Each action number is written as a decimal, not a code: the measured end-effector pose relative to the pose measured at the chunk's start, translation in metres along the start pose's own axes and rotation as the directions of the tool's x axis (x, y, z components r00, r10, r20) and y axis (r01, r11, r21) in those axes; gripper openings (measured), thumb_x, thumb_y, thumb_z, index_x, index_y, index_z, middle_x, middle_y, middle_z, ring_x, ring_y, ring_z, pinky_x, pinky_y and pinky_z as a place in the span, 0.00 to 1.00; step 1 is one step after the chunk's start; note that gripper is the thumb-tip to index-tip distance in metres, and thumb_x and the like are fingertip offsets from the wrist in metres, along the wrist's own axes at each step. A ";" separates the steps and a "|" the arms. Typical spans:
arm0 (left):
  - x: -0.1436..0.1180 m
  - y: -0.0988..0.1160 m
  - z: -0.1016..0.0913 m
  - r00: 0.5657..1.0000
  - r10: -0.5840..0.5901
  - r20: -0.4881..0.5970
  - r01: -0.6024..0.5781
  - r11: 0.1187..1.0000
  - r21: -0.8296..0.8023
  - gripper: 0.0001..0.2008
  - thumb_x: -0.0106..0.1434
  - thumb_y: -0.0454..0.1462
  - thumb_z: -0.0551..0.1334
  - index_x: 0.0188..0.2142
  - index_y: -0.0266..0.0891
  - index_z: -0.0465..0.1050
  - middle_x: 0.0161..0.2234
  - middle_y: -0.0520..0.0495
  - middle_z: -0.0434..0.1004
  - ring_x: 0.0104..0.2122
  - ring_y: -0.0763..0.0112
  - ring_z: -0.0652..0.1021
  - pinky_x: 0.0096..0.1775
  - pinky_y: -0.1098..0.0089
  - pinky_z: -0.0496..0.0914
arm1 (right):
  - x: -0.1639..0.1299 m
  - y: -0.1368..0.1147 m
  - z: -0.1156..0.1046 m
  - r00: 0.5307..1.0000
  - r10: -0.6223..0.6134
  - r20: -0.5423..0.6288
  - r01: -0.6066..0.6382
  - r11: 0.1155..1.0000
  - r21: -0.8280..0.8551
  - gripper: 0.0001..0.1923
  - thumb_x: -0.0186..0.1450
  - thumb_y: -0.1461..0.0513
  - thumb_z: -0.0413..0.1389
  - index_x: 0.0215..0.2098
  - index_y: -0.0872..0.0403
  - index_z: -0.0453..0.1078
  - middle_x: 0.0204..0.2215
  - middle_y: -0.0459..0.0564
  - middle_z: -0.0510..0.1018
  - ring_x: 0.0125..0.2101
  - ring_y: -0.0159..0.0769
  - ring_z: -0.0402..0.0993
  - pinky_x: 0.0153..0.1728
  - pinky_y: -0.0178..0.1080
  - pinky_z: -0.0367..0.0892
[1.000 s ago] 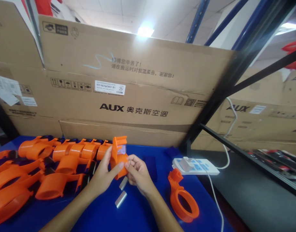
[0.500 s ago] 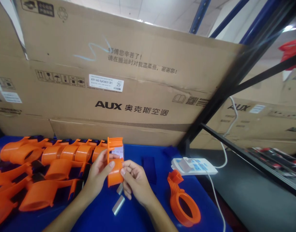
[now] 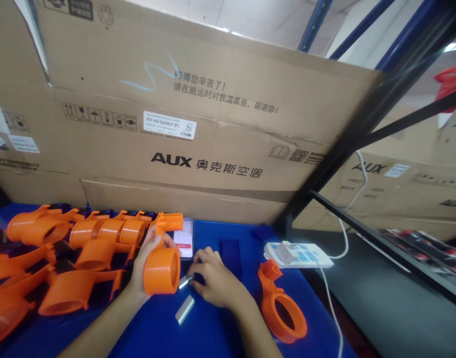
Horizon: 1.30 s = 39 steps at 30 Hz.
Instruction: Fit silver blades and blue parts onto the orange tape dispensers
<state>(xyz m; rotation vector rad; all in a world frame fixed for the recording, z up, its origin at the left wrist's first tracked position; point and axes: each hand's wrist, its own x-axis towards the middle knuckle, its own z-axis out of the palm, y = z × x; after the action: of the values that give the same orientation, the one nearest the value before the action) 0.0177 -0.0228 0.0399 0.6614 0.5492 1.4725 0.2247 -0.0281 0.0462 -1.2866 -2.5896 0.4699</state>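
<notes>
Counts on the blue table

Two metal blades (image 3: 185, 309), one power strip (image 3: 298, 254), one phone (image 3: 183, 239), one loose orange ring frame (image 3: 282, 308).

I note a warehouse workshop: stacked cardboard cartons (image 3: 183, 124), steel racking (image 3: 362, 129), and a blue bench (image 3: 220, 328) crowded with orange parts (image 3: 64, 248).

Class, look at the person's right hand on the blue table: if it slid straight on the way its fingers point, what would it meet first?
The right hand points left, pinching a small metal strip. Straight on, it would probably first meet the orange tape dispenser in the left hand, though depth is unclear.
</notes>
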 end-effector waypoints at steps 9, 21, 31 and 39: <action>-0.003 -0.015 -0.005 0.993 -0.034 0.111 0.029 0.999 0.045 0.12 0.62 0.41 0.68 0.43 0.43 0.71 0.34 0.51 0.80 0.26 0.70 0.79 0.32 0.68 0.77 | 0.005 0.003 -0.006 0.923 0.208 -0.323 0.054 0.762 0.646 0.06 0.72 0.60 0.53 0.36 0.51 0.68 0.25 0.44 0.75 0.25 0.34 0.72 0.29 0.36 0.66; -0.011 -0.022 0.005 0.995 -0.099 0.014 0.096 0.983 0.159 0.17 0.63 0.48 0.70 0.45 0.42 0.71 0.28 0.52 0.78 0.19 0.78 0.74 0.22 0.78 0.68 | 0.008 0.000 -0.008 0.784 0.460 -0.417 0.127 0.539 0.833 0.15 0.66 0.49 0.64 0.38 0.52 0.77 0.22 0.43 0.72 0.22 0.31 0.66 0.22 0.33 0.60; -0.010 -0.021 0.002 0.991 -0.125 0.040 0.111 0.960 0.258 0.18 0.63 0.51 0.68 0.31 0.37 0.75 0.23 0.49 0.78 0.18 0.73 0.75 0.23 0.74 0.71 | 0.005 0.002 -0.012 0.763 0.419 -0.492 0.122 0.654 0.747 0.14 0.68 0.50 0.62 0.35 0.52 0.75 0.25 0.45 0.73 0.27 0.35 0.68 0.29 0.36 0.63; -0.005 -0.023 -0.006 0.986 -0.153 0.071 0.135 0.968 0.214 0.22 0.64 0.52 0.66 0.24 0.37 0.76 0.20 0.47 0.75 0.18 0.73 0.73 0.23 0.73 0.71 | 0.007 -0.001 -0.005 0.723 0.438 -0.534 0.113 0.687 0.717 0.16 0.68 0.49 0.61 0.32 0.52 0.72 0.24 0.43 0.67 0.25 0.32 0.61 0.26 0.34 0.60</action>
<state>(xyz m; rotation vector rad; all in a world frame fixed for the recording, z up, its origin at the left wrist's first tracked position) 0.0296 -0.0269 0.0193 0.8279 0.6762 1.2540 0.2215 -0.0220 0.0513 -1.1095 -1.4203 0.7671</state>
